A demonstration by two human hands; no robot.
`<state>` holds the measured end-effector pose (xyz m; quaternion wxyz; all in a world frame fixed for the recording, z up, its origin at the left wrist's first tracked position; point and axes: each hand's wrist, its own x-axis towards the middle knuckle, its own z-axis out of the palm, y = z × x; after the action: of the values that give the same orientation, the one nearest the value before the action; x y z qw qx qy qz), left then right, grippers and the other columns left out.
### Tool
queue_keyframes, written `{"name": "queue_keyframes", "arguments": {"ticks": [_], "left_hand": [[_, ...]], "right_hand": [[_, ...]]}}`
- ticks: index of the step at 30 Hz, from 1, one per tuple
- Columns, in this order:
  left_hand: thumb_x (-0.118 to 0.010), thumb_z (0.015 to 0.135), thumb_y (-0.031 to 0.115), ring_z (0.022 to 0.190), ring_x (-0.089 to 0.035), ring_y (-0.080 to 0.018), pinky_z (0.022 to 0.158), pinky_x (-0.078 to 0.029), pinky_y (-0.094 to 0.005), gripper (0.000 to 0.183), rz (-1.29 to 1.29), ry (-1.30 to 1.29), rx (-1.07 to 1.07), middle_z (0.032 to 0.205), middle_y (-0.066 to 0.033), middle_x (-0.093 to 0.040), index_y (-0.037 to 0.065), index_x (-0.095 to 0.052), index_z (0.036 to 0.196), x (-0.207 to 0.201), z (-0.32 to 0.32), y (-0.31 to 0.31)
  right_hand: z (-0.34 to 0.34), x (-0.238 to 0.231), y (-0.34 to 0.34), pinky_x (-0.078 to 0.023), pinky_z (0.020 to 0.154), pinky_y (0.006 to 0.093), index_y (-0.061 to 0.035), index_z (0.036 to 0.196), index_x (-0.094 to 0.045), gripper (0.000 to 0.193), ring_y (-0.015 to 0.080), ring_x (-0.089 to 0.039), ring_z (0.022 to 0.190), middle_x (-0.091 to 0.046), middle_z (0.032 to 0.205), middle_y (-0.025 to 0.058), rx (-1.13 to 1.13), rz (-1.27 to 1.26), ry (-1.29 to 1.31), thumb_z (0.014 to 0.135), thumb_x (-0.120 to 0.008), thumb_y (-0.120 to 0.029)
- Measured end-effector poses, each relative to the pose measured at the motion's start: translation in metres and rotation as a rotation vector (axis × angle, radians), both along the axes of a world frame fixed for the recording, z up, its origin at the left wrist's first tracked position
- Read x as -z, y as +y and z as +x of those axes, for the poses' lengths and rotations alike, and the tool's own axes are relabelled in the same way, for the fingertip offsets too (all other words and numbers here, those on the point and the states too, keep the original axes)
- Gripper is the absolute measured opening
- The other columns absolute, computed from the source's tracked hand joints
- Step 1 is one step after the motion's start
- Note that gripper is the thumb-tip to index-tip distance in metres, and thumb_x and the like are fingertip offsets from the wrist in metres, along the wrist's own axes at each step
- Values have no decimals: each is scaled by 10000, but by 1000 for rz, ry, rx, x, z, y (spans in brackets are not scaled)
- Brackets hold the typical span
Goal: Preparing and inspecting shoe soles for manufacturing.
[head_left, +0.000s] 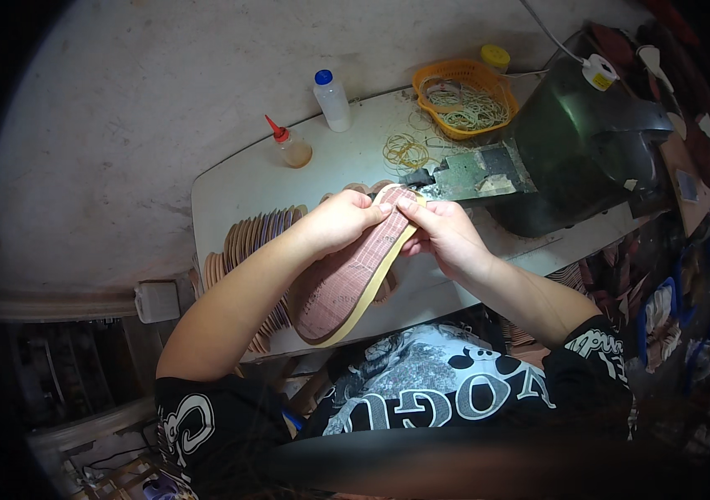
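A shoe insole, pinkish-red with a checked pattern and a pale yellow rim along its right side, slants across the middle, wide end toward me. My left hand grips its narrow far end, thumb on top. On the other edge of that same end, my right hand pinches it with the thumb above and fingers underneath. The far end is close to the dark working head of a green machine; whether they touch I cannot tell. Both hands partly hide the insole's far end.
Many insoles stand in a packed row at the table's left. Behind are a red-tipped squeeze bottle, a blue-capped bottle, loose rubber bands and an orange basket of bands. A dark green machine body fills the right.
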<state>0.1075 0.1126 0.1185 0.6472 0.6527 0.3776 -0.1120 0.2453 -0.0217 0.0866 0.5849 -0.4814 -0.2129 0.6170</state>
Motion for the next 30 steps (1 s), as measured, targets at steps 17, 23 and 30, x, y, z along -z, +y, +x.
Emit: {"name": "queue_keyframes", "arguments": {"ticks": [17, 23, 30], "left_hand": [[-524, 958, 335, 382, -538, -123, 362, -435, -236, 382, -104, -61, -210, 643, -84, -652, 0, -653, 827, -1, 3, -14], [-553, 935, 390, 325, -481, -120, 343, -384, -225, 438, -74, 32, -231, 474, -86, -570, 35, -605, 684, -10, 12, -4], [-630, 838, 529, 441, -401, -120, 418, -333, -287, 572, 343, 158, -81, 516, -16, -458, 46, -530, 546, -2, 20, 34]], "right_hand": [[16, -2, -7, -540, 768, 283, 24, 1104, -607, 348, 130, -659, 823, -669, 990, 92, -182, -42, 22, 924, -605, -274], [7, -12, -62, -489, 866, 290, 44, 1136, -611, 405, 139, -628, 943, -667, 1049, 102, -320, 40, -52, 828, -714, -199], [-16, 5, -55, -492, 856, 290, 36, 1111, -629, 321, 130, -633, 917, -676, 1025, 94, -42, 29, 66, 877, -667, -181]]}}
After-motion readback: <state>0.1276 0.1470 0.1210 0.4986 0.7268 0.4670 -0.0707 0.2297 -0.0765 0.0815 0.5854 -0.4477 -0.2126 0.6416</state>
